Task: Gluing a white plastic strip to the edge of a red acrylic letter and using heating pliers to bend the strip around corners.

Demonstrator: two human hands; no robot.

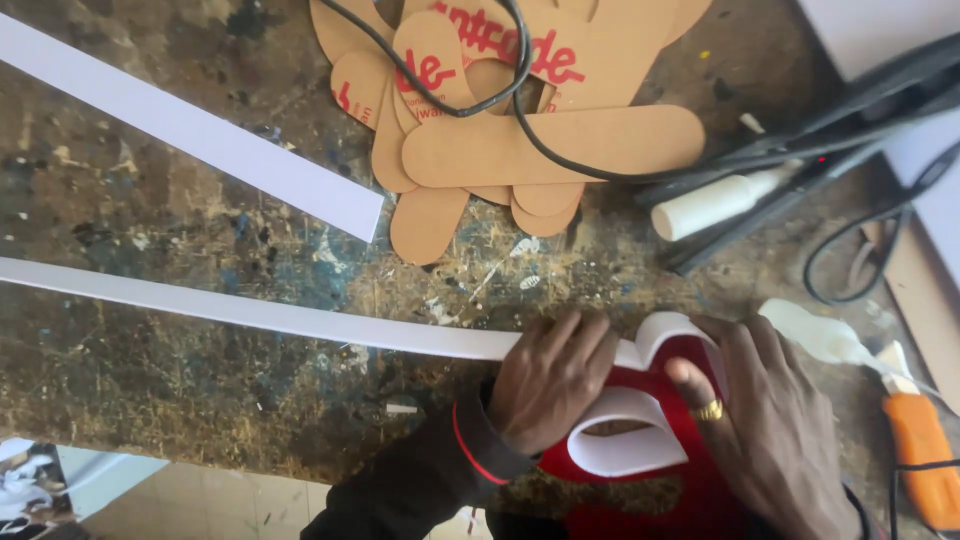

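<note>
On the paint-stained wooden workbench (180,370), near its front edge, the left hand (550,380) presses its closed fingers onto a long white plastic strip (250,312). Just right of it, the right hand (775,430) bends the strip's end around a red curved letter form (680,375), largely hidden beneath both hands. Behind lie brown cardboard cutouts (520,140), partly cut off.

Left hand (551,378) pressed flat, right hand (775,425) curled alongside, thumb extended
</note>
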